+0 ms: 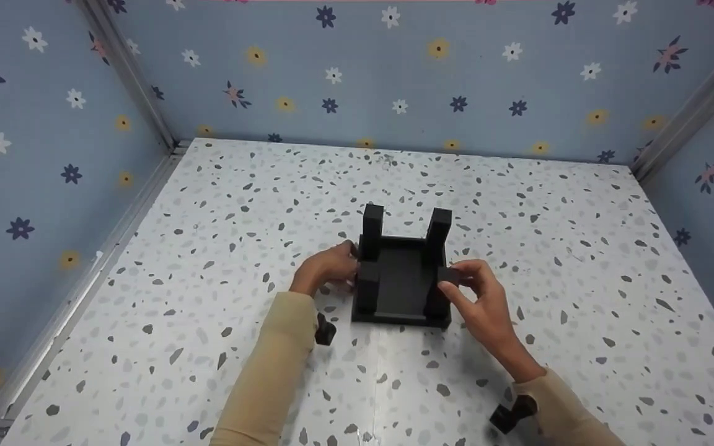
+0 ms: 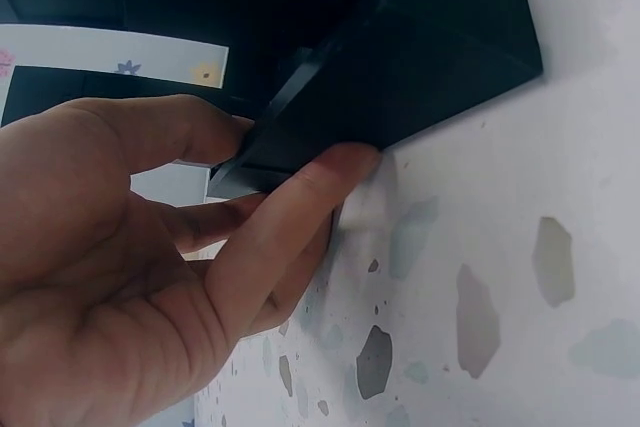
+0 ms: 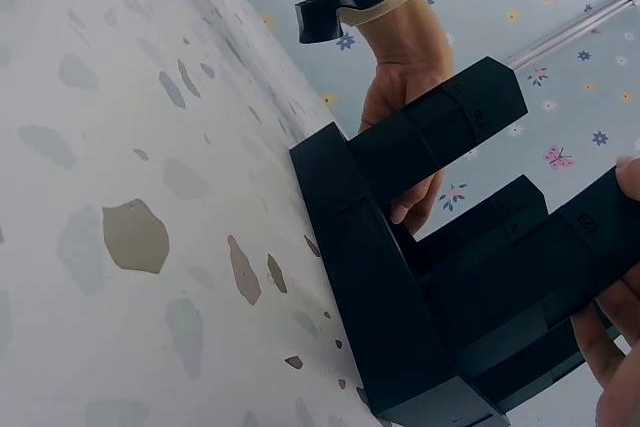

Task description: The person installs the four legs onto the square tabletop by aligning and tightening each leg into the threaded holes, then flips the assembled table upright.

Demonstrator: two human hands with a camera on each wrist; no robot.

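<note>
A black rectangular base (image 1: 403, 279) lies on the table with a square post standing at each corner, like a small table turned upside down. At its left side, my left hand (image 1: 329, 266) pinches the low side wall; the left wrist view shows the thumb and fingers (image 2: 300, 187) on the black edge. Between thumb and fingers, my right hand (image 1: 487, 303) grips the top of the near right post (image 1: 447, 276). Small raised marks show on the posts in the right wrist view, where the gripped post (image 3: 550, 267) slants across. The left fingertips are partly hidden in the head view.
A white table top (image 1: 258, 204) with grey speckles lies under the base. Blue flowered panels (image 1: 394, 74) stand at the back and both sides, with metal rails (image 1: 131, 74) at the corners. A black mount (image 1: 325, 329) sits at the left wrist, another (image 1: 514, 414) at the right.
</note>
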